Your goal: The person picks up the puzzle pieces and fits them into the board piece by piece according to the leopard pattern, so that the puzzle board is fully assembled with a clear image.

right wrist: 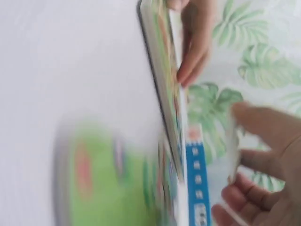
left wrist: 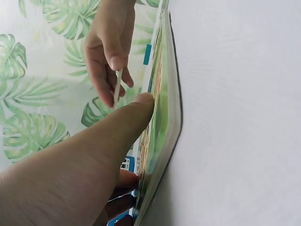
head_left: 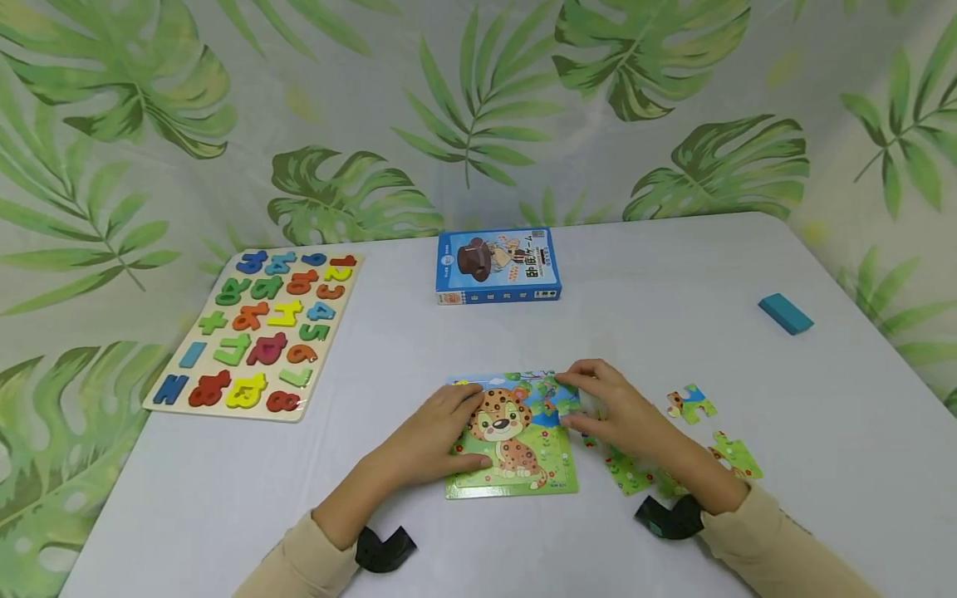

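Observation:
A jigsaw puzzle board (head_left: 512, 487) with a spotted leopard cub on green grass lies at the middle front of the table. My left hand (head_left: 434, 433) rests on its left side, thumb low on the picture and fingers near the upper left edge. In the left wrist view the left thumb (left wrist: 141, 106) lies on the board's face. My right hand (head_left: 616, 411) is over the upper right corner and pinches a puzzle piece (left wrist: 118, 87) between thumb and fingers. Seen edge-on in the right wrist view, that piece is held above the board.
Loose puzzle pieces (head_left: 736, 454) lie right of the board, some partly under the right forearm. A blue game box (head_left: 498, 266) stands at the back. A wooden number board (head_left: 257, 332) lies left, and a teal block (head_left: 786, 314) lies far right.

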Motion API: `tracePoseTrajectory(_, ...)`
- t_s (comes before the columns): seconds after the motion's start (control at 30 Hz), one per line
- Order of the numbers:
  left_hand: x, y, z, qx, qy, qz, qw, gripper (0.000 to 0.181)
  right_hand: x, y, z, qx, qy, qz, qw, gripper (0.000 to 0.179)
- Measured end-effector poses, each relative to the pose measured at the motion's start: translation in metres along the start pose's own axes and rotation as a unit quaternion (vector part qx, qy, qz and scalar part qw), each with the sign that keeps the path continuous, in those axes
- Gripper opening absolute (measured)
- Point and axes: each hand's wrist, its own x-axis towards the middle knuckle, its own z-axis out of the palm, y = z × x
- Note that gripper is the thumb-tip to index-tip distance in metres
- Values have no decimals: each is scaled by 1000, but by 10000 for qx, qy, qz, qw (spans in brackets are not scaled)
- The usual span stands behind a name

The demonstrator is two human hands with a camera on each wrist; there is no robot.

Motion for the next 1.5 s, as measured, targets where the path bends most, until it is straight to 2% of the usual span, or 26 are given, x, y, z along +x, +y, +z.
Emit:
tracePoseTrajectory(0.1, 1, 4, 0, -136, -21, -38, 9999, 83, 5, -4, 13, -28, -247, 345, 9991, 53)
tracePoseTrajectory(0.17, 2, 5, 1, -60, 24, -54, 10000, 83, 9, -5, 19, -114, -307, 450, 9985, 53)
tracePoseTrajectory(0.37, 10, 10, 4, 446, 279, 157, 9985, 81, 19, -1, 29, -602, -245, 171, 9977, 52)
tracePoseTrajectory(0.6, 17, 18, 5, 1241, 244, 199, 9918, 74, 27, -1, 28, -1019, -487, 57, 9936, 50)
tracePoseTrajectory(0.7, 19, 20, 4, 1439, 242, 179, 9891, 71, 30, -4, 26, -1148, -653, 90, 9912, 49)
tracePoseTrajectory(1.07, 23, 22, 3, 1371, 257, 5, 9902, 63, 31, -6, 21, -1685, -1127, -91, 9792, 52)
tracePoseTrajectory(1.2, 21, 18, 2, 1176, 223, 125, 9927, 64, 31, -4, 20, -1472, -1227, -23, 9815, 57)
tracePoseTrajectory(1.33, 13, 7, 1, 802, 271, 266, 9961, 66, 27, -2, 13, -763, -1327, 235, 9879, 65)
tracePoseTrajectory(1.4, 6, 0, 0, 510, 338, 187, 9980, 69, 22, -2, 6, -355, -1247, 402, 9907, 68)
tracePoseTrajectory(1.5, -8, -7, -1, 130, 423, -156, 9989, 75, 12, -5, -7, 29, -1008, 582, 9932, 70)
